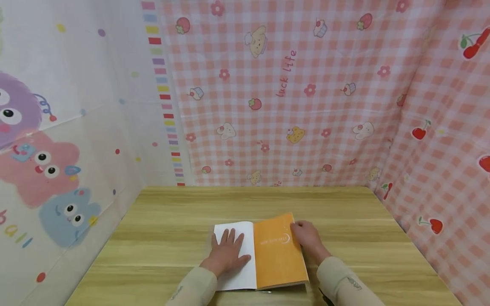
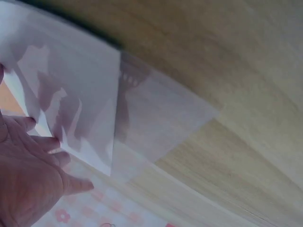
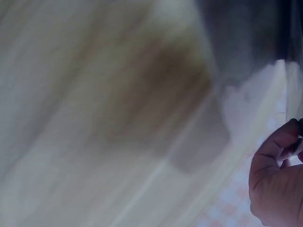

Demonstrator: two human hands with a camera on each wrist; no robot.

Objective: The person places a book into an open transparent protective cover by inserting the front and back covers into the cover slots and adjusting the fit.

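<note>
Five spread fingers [image 1: 232, 237]: why?

The left hand [image 1: 226, 256] rests them straight on the white page [image 1: 246, 238], presumably keeping the book [image 1: 255, 256] open.

And the right hand [image 1: 309, 239]?

Curled fingers grip the orange side's [image 1: 278, 263] outer edge, apparently to control that half.

Beyond these?

A clear sheet [image 2: 163, 116] projects past the white page; the book lies on the counter [image 1: 153, 255].

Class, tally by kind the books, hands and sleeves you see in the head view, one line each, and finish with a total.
Book: 1
Hands: 2 (left hand, right hand)
Sleeves: 2 (left sleeve, right sleeve)
Total: 5
</note>
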